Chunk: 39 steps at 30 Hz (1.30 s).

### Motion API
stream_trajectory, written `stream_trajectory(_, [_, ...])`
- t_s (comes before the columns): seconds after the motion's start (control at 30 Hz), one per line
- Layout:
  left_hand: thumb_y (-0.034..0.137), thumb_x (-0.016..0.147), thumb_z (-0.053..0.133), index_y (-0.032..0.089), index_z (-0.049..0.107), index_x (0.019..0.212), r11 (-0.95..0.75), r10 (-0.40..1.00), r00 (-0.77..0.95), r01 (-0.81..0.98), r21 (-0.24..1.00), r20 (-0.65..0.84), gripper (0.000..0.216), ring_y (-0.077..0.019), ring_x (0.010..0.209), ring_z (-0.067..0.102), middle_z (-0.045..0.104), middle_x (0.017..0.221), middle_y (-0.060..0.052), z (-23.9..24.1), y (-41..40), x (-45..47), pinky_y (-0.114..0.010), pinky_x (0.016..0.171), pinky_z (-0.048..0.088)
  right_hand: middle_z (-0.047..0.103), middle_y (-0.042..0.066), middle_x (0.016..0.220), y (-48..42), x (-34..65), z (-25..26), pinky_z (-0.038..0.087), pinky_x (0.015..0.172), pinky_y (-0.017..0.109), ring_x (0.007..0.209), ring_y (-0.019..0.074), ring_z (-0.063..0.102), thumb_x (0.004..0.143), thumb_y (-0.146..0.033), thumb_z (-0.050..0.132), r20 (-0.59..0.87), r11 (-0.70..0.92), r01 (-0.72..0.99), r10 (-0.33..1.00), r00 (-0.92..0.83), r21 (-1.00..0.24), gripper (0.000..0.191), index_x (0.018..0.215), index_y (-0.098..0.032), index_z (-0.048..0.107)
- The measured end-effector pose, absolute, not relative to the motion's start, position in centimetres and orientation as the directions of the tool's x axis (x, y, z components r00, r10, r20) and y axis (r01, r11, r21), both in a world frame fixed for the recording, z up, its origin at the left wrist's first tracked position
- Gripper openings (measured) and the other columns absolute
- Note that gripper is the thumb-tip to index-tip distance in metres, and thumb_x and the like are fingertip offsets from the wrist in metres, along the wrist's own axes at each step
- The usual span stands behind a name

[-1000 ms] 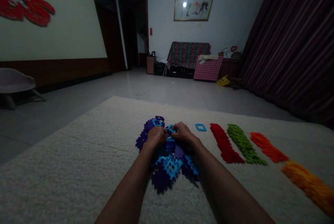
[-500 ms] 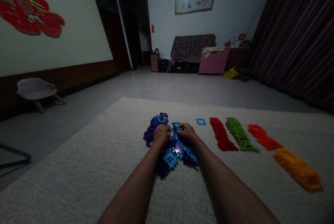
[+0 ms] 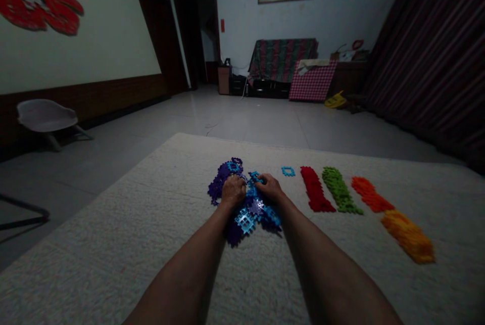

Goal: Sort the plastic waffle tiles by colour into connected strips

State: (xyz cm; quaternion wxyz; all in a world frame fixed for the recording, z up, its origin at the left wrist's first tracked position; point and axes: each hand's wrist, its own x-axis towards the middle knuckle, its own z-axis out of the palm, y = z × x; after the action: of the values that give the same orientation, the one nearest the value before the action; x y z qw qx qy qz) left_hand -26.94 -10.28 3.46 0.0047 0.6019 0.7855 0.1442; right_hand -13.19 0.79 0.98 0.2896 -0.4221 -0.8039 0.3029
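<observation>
A heap of purple interlocking plastic pieces (image 3: pixel 235 234) mixed with light-blue ones lies on the pale carpet. My left hand (image 3: pixel 233 189) rests on the heap's left part with its fingers curled down; what they grip is hidden. At the heap's right side, my right hand (image 3: pixel 270 186) pinches a light-blue interlocking piece (image 3: pixel 255 177) between thumb and fingers. A light-blue square piece with an open lattice (image 3: pixel 245 221) lies nearer to me, between my forearms. Apart from the heap, a single light-blue square frame piece (image 3: pixel 288 171) sits to the right of my right hand.
Rows of red pieces (image 3: pixel 317 189), green pieces (image 3: pixel 341 190), orange pieces (image 3: pixel 372 193) and yellow-orange pieces (image 3: pixel 407 237) lie to the right on the carpet (image 3: pixel 113 229). Beyond its edge are a small pale chair (image 3: pixel 47 115) and a cloth-covered cabinet (image 3: pixel 269 87).
The camera view has tilted down slightly, with the room shifting upward in it. Both hands stay over the heap, and my right fingers have shifted slightly on the light-blue piece.
</observation>
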Motion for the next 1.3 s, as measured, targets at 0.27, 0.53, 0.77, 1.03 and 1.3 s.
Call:
stream_trajectory(0.27, [0.02, 0.089, 0.046, 0.021, 0.071, 0.109, 0.279, 0.95, -0.306, 0.917, 0.284, 0.055, 0.033, -0.0222, 0.105, 0.063, 0.07, 0.11, -0.01, 5.3, -8.2, -27.4, -0.029, 0.09, 0.048, 0.069, 0.006, 0.098, 1.1, -12.4, -0.2, 0.049, 0.085, 0.035, 0.092, 0.0217, 0.063, 0.07, -0.047, 0.065, 0.28, 0.443, 0.236, 0.816, -0.505, -0.865, 0.038, 0.093, -0.018, 0.068])
stream_trajectory(0.53, [0.009, 0.087, 0.042, 0.019, 0.062, 0.125, 0.061, 0.934, -0.216, 0.882, 0.467, 0.285, 0.044, -0.0176, 0.115, 0.06, 0.067, 0.12, -0.008, 3.4, -3.8, -26.8, -0.03, 0.104, 0.045, 0.07, 0.006, 0.096, 0.3, -11.9, 0.3, 0.048, 0.082, 0.035, 0.089, 0.0227, 0.063, 0.079, -0.048, 0.059, 0.274, 0.385, 0.153, 0.837, -0.474, -0.91, 0.04, 0.103, -0.018, 0.066])
stream_trajectory(0.77, [0.014, 0.09, 0.044, 0.016, 0.059, 0.126, -0.107, 0.916, -0.141, 0.818, 0.566, 0.377, 0.039, -0.0185, 0.113, 0.061, 0.067, 0.121, -0.01, 1.9, -3.5, -25.9, -0.033, 0.103, 0.046, 0.066, 0.004, 0.087, -0.1, -11.8, 0.4, 0.047, 0.074, 0.03, 0.08, 0.0193, 0.058, 0.092, -0.051, 0.04, 0.274, 0.394, 0.168, 0.833, -0.481, -0.904, 0.037, 0.094, -0.02, 0.06])
stream_trajectory(1.03, [0.02, 0.089, 0.045, 0.018, 0.071, 0.104, -0.099, 0.942, -0.156, 0.715, 0.692, 0.296, 0.03, -0.0164, 0.097, 0.066, 0.074, 0.105, -0.005, 2.9, -3.5, -26.8, -0.026, 0.09, 0.049, 0.069, 0.006, 0.095, 1.0, -11.4, 0.1, 0.048, 0.083, 0.032, 0.09, 0.0212, 0.062, 0.092, -0.055, 0.032, 0.229, 0.319, 0.102, 0.835, -0.5, -0.942, 0.047, 0.093, -0.021, 0.064])
stream_trajectory(1.3, [0.024, 0.086, 0.046, 0.017, 0.074, 0.096, -0.055, 0.973, -0.146, 0.607, 0.792, 0.18, 0.031, -0.0152, 0.083, 0.065, 0.074, 0.088, 0.0, 3.7, -3.8, -27.1, -0.023, 0.075, 0.049, 0.071, 0.005, 0.095, 1.7, -10.9, -0.3, 0.051, 0.081, 0.034, 0.09, 0.0224, 0.064, 0.09, -0.052, 0.038, 0.153, 0.204, 0.025, 0.807, -0.57, -0.979, 0.042, 0.093, -0.021, 0.067])
